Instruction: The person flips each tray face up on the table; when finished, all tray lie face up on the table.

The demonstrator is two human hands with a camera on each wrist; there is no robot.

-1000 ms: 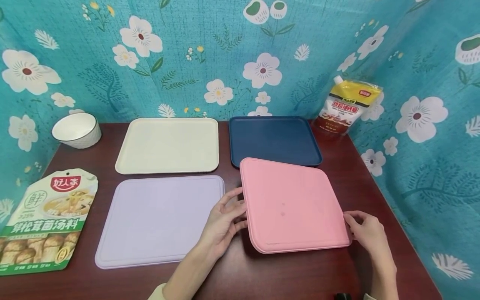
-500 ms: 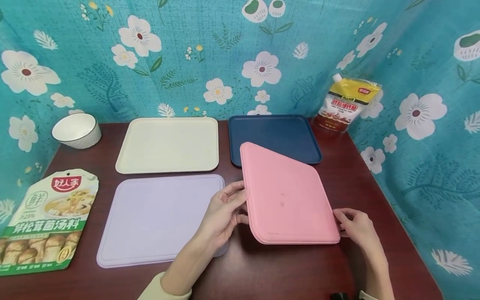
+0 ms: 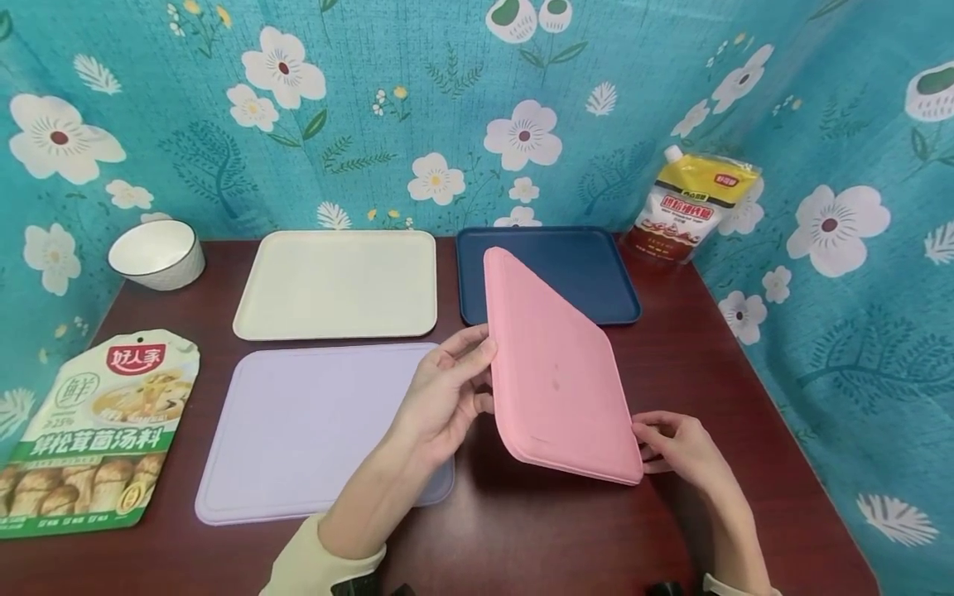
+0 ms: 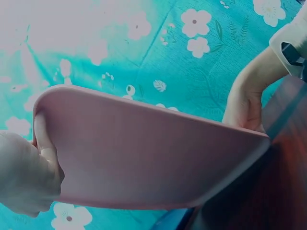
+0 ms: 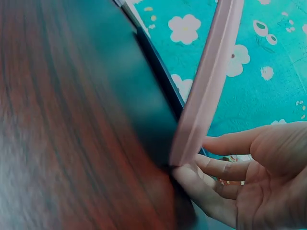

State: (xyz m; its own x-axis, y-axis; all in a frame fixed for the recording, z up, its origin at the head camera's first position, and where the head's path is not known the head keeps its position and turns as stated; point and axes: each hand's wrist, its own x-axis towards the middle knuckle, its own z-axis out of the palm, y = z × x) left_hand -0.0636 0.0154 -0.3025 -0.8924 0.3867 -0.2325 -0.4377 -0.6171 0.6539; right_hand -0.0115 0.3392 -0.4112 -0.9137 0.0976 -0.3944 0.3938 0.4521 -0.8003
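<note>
Floral cloth [image 3: 373,50] backs the table [image 3: 537,538]. Purple tray [image 3: 298,430]: flat, front left. Pink tray [image 3: 555,372]: held tilted over the table's right half; contact with the table cannot be confirmed. Cream tray [image 3: 335,285] and blue tray [image 3: 566,261]: side by side behind. Green pouch [image 3: 104,430]: far left. Yellow pouch [image 3: 689,207]: back right. Left hand [image 3: 445,393] pinches the pink tray's left edge; right hand [image 3: 676,447], its right edge near the lower corner. Bowl [image 3: 160,258]: back left.

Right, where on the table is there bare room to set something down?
Bare: in front of the pink tray; right, between yellow pouch, right hand and curtain. Crowded: left, with green pouch, lilac tray and white tray.
</note>
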